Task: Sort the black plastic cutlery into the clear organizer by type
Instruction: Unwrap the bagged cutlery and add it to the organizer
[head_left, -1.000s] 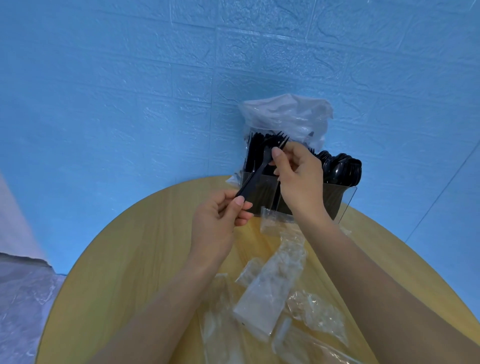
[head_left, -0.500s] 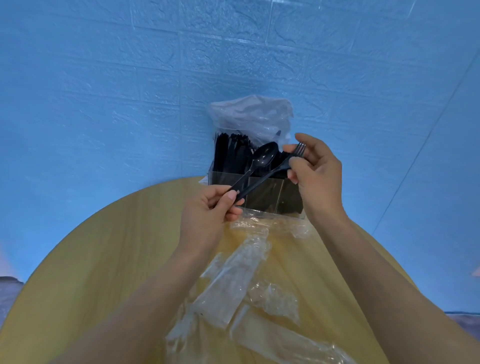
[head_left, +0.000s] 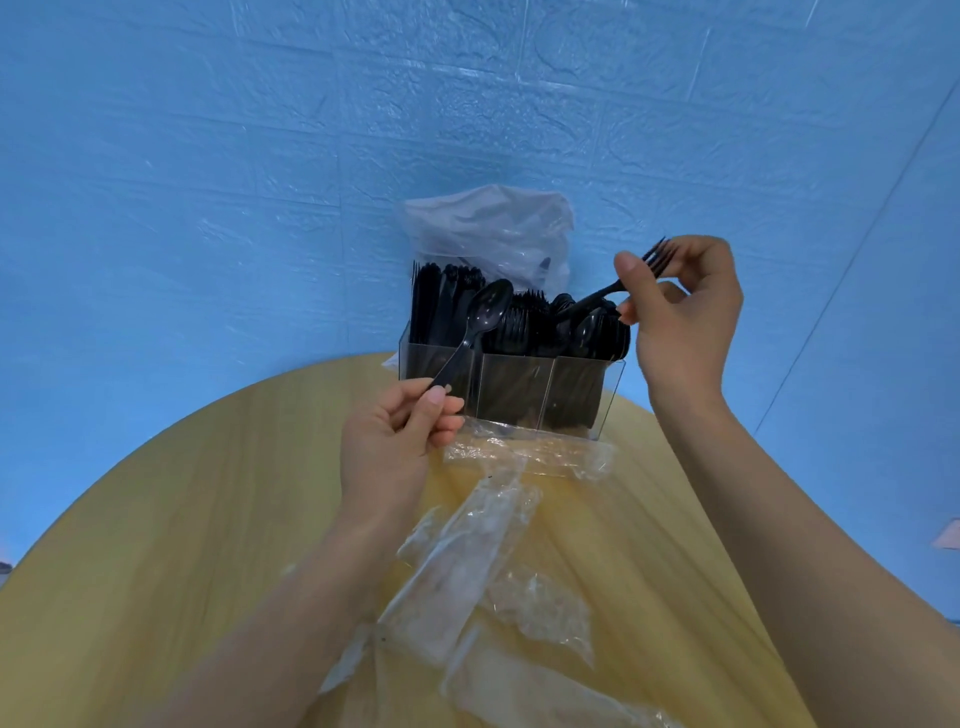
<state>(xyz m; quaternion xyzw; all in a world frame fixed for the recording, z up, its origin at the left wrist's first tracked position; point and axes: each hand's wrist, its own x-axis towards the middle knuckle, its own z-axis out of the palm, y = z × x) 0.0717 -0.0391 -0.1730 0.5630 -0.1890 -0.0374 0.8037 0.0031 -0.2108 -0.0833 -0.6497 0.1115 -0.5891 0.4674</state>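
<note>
The left hand (head_left: 387, 447) pinches 1 black plastic spoon (head_left: 475, 330); the right hand (head_left: 680, 317) pinches 1 black plastic fork (head_left: 613, 288) above the clear 3-compartment organizer (head_left: 519, 389) on the round wooden desk (head_left: 182, 519).

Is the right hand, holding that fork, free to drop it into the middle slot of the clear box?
Probably yes. The right hand pinches the fork just above the clear organizer, whose top is open. The left hand and its spoon sit off toward the left compartment.
</note>
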